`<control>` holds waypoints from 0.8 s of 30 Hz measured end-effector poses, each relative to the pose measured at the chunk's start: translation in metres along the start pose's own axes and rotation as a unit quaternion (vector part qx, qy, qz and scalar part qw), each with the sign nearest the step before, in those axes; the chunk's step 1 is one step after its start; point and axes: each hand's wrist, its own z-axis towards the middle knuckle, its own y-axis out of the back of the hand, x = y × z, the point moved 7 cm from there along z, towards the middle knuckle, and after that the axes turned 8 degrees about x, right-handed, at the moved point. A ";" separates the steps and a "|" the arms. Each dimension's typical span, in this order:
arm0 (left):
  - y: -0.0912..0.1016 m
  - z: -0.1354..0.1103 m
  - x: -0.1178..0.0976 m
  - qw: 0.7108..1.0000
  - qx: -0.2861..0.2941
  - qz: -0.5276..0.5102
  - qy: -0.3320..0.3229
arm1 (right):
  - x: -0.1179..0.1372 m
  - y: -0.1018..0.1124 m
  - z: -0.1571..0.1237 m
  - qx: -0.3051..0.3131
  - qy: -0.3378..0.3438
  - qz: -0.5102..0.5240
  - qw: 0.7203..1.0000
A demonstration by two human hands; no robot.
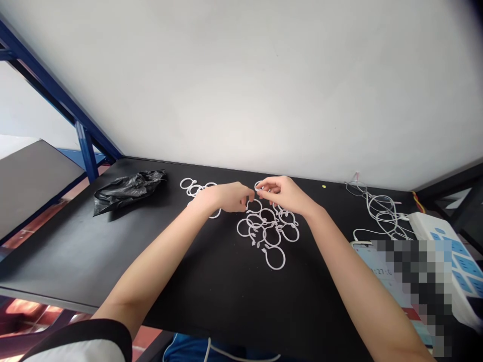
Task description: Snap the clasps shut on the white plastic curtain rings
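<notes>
My right hand [281, 193] has its thumb and fingers pinched on a white plastic curtain ring [257, 184], mostly hidden behind the fingertips. Just left of it, my left hand [234, 197] hovers with loosely bent fingers apart; I see nothing held in it. Below both hands lies a loose pile of white rings [272, 235], several with their hooked ends unfastened. One ring [275, 258] sits at the near edge of that pile. Beyond my left wrist is a second group of white rings [187, 183], partly covered by the forearm.
A crumpled black plastic bag [128, 190] lies on the left of the black table [211, 291]. At the right are tangled white cables [381, 211], a white power strip [426, 226] and a phone [381, 266], partly pixelated. A white wall [241, 90] stands behind; a blue metal frame [86, 146] is at left.
</notes>
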 end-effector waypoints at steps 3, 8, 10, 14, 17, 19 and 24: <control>0.013 -0.012 0.006 0.999 -0.045 -0.015 0.005 | 0.013 -0.001 -0.006 0.042 0.016 0.048 0.998; 0.032 -0.044 -0.005 0.991 -0.117 -0.046 -0.043 | 0.036 0.010 -0.017 0.032 0.086 0.225 0.970; 0.039 -0.057 -0.024 0.978 -0.161 -0.064 -0.118 | 0.041 0.013 -0.019 0.035 0.110 0.298 0.948; 0.053 -0.086 -0.058 0.924 -0.326 -0.034 -0.199 | 0.050 0.010 -0.020 0.054 0.166 0.412 0.894; 0.054 -0.096 -0.072 0.906 -0.372 0.008 -0.202 | 0.057 0.005 -0.021 0.081 0.217 0.468 0.853; 0.053 -0.099 -0.076 0.903 -0.380 0.024 -0.201 | 0.061 0.003 -0.022 0.103 0.239 0.486 0.834; 0.051 -0.110 -0.086 0.849 -0.460 0.104 -0.239 | 0.062 0.003 -0.025 0.106 0.237 0.481 0.837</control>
